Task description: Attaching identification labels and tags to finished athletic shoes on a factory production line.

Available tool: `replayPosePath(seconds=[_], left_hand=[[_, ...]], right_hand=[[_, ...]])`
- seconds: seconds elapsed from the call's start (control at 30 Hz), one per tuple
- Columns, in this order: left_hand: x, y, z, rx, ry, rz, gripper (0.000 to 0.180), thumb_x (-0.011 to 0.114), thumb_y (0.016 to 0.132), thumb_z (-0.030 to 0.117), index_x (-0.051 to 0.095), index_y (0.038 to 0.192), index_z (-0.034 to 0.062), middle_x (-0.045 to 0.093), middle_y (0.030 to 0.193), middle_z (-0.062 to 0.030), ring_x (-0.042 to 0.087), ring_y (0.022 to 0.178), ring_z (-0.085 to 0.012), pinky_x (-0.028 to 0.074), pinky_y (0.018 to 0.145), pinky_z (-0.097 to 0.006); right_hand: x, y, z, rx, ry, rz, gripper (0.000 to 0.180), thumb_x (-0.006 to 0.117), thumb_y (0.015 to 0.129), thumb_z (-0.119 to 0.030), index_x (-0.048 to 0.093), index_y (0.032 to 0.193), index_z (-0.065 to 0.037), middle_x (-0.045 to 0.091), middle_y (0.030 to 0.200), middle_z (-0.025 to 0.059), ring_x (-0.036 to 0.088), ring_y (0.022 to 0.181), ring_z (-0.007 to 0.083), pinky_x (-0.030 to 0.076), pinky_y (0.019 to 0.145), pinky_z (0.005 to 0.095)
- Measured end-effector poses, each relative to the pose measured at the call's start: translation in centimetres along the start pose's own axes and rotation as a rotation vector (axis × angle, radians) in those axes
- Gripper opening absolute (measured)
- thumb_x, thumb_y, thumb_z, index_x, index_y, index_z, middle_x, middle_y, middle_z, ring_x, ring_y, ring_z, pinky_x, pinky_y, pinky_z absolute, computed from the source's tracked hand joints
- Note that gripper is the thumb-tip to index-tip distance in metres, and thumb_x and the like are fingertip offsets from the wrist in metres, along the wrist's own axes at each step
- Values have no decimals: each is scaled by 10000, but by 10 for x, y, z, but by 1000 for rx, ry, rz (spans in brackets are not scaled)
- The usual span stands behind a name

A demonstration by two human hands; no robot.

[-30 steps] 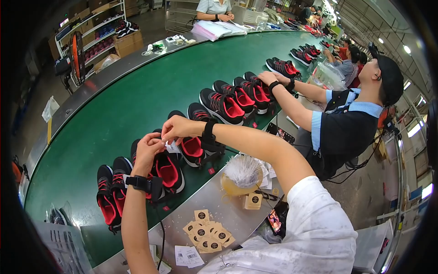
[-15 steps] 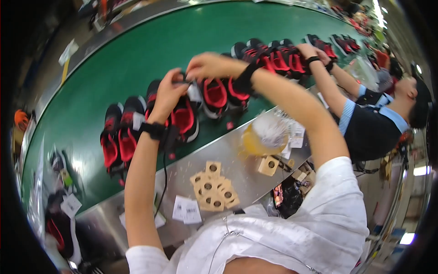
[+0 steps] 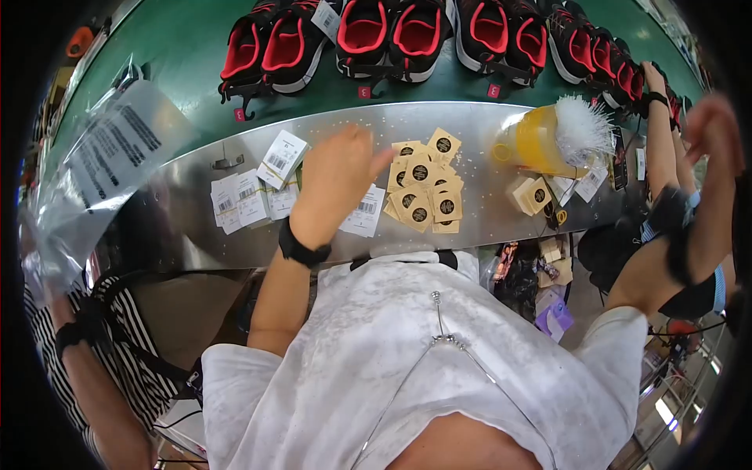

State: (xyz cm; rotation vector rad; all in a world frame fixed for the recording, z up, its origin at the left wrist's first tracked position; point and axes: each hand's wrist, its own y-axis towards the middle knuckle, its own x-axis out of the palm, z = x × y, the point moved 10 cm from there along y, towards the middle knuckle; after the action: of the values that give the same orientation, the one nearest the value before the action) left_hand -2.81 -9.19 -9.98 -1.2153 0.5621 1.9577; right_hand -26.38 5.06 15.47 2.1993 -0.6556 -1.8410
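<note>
My left hand [image 3: 338, 180] hangs over the steel ledge, between white barcode tags [image 3: 241, 200] and a loose pile of tan square cards [image 3: 423, 184] with dark round prints. Its thumb points toward the cards, while the other fingers are blurred and partly hidden. One tilted white tag [image 3: 282, 159] lies just beside this hand; whether they touch, I cannot tell. Far off at the right edge, my right hand [image 3: 711, 133] is raised and smeared by motion. Black-and-red sneakers [image 3: 364, 35] stand in pairs along the green surface, one with a white tag [image 3: 325, 19].
A yellow container [image 3: 536, 141] with white plastic fasteners stands on the ledge's right, near a small stack of tan cards [image 3: 533, 196]. At left, another person's arm [image 3: 86, 376] reaches to a clear printed bag [image 3: 117, 149]. A co-worker's hand [image 3: 652, 78] is near the right-hand shoes.
Both my hands have left the sneakers: the left came back over the ledge, the right swung to the far right. The view has shifted, and a person with a clear bag now appears at left.
</note>
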Motion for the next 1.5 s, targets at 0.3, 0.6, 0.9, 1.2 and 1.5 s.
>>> replayPosePath(seconds=[0.3, 0.6, 0.9, 1.2, 1.5], left_hand=[[38, -71, -22, -155, 194, -77, 428, 736, 680, 408, 545, 773, 37, 554, 758, -86, 589, 634, -278, 455, 517, -378], [50, -78, -61, -359, -490, -180, 246, 572, 844, 242, 602, 877, 0, 592, 752, -141, 562, 660, -309, 426, 586, -370], [29, -78, -50, -208, -701, -25, 181, 554, 860, 108, 597, 929, -54, 579, 752, -116, 563, 668, -192, 428, 602, -286], [47, -49, 10, -199, -1307, -330, 96, 654, 801, 41, 578, 857, 22, 617, 796, -16, 563, 731, -66, 448, 648, -210], [52, -23, 39, -259, -1542, -245, 128, 670, 794, 20, 595, 896, 11, 642, 868, -39, 596, 784, -86, 462, 737, -216]], right_hand=[[204, -146, -45, 511, 598, -476, 139, 664, 795, -127, 646, 897, -35, 664, 772, 81, 647, 671, 155, 494, 602, 249], [248, -182, -57, 499, 191, -377, 258, 713, 739, -306, 597, 764, -76, 577, 683, 34, 559, 580, 217, 443, 538, 341], [272, -210, -21, 794, 700, -457, 185, 649, 811, -185, 631, 879, -14, 584, 661, 38, 513, 589, 87, 411, 538, 253], [235, -182, -34, 888, 1029, -99, 218, 590, 837, -55, 517, 1041, -36, 587, 750, 8, 529, 646, 58, 427, 566, 217], [249, -170, -70, 877, 1660, -11, 123, 527, 894, -95, 505, 1003, -41, 593, 884, 29, 570, 817, 86, 461, 719, 224]])
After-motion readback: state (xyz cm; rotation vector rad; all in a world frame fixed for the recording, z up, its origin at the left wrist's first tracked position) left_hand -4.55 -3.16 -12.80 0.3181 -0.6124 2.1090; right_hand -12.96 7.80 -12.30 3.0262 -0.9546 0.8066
